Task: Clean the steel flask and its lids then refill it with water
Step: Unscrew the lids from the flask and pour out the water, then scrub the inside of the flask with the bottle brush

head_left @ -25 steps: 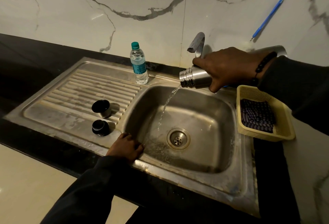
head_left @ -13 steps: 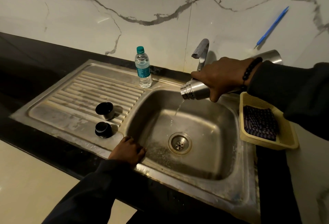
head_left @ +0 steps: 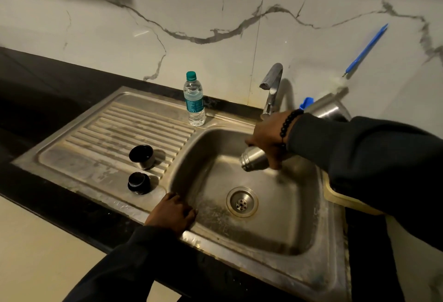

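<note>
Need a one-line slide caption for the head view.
Right hand tips steel flask mouth-down over sink; left hand rests on its rim.

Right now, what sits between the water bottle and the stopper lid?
Head view: the cup lid, on the ribbed drainboard, between the water bottle and stopper lid.

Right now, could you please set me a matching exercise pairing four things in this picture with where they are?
Things:
1. flask
2. bottle
3. left hand
4. lids

Places:
A. on the ribbed drainboard
B. upright at the back rim of the sink
C. gripped by the right hand, mouth tilted down over the basin
D. resting on the sink's front edge

Pairs: 1-C, 2-B, 3-D, 4-A
</note>
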Demonstrator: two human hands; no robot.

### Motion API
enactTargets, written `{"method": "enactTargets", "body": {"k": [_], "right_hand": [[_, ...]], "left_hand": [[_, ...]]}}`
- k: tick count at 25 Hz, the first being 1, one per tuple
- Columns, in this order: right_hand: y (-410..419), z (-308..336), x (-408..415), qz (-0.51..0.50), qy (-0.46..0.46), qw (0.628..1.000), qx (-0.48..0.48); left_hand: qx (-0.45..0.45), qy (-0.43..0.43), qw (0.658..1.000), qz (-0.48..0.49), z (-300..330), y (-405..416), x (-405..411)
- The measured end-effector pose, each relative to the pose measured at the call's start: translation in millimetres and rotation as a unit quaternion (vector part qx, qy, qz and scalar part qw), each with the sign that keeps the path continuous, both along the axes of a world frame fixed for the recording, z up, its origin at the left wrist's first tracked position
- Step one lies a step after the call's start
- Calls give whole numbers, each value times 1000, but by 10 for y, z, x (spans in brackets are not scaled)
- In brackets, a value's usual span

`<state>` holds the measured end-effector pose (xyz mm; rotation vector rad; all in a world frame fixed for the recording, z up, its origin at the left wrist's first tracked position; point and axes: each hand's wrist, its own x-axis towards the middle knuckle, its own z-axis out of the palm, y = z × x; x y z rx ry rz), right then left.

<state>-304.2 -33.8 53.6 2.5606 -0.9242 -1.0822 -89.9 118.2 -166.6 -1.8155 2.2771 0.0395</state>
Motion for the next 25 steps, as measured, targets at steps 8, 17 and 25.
{"method": "enactTargets", "body": {"k": [8,17,25], "right_hand": [[-47,-306,-19,-45,-143,986,75],[265,-550,-259,-184,-602,728,270],[379,-680,-215,-259,-766,534,247]], "left_hand": [[-3,2,1000,-21,-4,-25,-45],[83,377,909,155,130,-207,-179],[-17,646,754,115,872,-656,-849]]}}
